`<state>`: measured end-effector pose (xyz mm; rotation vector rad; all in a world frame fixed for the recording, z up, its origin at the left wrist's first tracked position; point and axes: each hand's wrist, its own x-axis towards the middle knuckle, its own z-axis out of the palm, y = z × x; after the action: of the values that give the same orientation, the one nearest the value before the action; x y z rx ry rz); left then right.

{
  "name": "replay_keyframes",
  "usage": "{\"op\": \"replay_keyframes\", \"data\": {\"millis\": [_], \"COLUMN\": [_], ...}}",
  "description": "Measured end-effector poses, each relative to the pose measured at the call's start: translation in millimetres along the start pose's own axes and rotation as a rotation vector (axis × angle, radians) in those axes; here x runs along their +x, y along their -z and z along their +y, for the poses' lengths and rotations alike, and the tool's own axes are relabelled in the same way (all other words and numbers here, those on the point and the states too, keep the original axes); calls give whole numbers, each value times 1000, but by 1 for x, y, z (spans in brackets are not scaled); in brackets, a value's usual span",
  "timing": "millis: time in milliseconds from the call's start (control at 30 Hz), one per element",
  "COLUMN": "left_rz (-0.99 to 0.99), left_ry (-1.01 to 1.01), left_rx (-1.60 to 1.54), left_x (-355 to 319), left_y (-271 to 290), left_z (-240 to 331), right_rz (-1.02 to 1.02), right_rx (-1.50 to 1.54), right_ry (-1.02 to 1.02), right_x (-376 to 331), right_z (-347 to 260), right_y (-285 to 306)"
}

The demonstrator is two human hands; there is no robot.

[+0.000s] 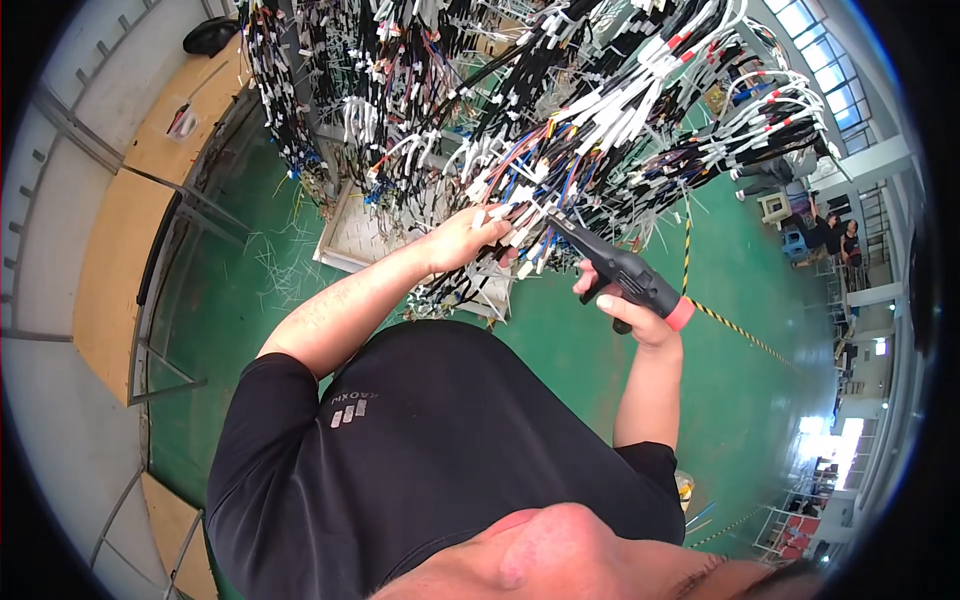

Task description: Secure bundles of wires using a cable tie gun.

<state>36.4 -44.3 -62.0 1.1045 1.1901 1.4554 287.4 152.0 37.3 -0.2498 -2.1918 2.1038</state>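
My right hand (632, 303) grips a black cable tie gun (640, 280) with a red end cap. Its nose points up and left into a hanging wire harness (560, 150) with white connectors and blue, red, brown and black wires. My left hand (468, 238) is closed round wires and white connectors at the harness's lower end, just left of the nose. Wires partly hide its fingertips. Whether a tie sits in the nose is too small to tell.
More harness bundles (395, 60) hang densely ahead on a rack. Below them stands a whitish tray (350, 235). Tie offcuts (275, 265) litter the green floor. Wooden tables (120, 270) line the left. A yellow-black rope (740, 328) runs at right; people (850, 243) are far off.
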Motion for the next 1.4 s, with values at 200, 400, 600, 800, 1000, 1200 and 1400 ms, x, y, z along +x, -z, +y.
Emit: {"op": "replay_keyframes", "data": {"millis": [200, 400, 600, 800, 1000, 1200, 1400], "left_rz": [-42, -34, -10, -81, -36, 244, 332], "left_ry": [-35, -13, -13, 18, 67, 73, -117], "left_rx": [31, 20, 91, 27, 8, 303, 517], "left_x": [1, -3, -4, -7, -10, -9, -5], "left_y": [14, 13, 19, 21, 16, -10, -14], "left_z": [-9, 0, -8, 3, 13, 10, -6], "right_rz": [72, -23, -71, -113, -81, 38, 165], "right_rx": [-63, -781, -732, -782, -889, -906, -884], "right_ry": [88, 198, 180, 232, 270, 140, 288], "right_x": [6, 30, 32, 40, 38, 32, 34], "right_z": [6, -25, -28, -27, -27, -22, 11], "right_y": [2, -3, -6, -3, -17, -51, -54]}}
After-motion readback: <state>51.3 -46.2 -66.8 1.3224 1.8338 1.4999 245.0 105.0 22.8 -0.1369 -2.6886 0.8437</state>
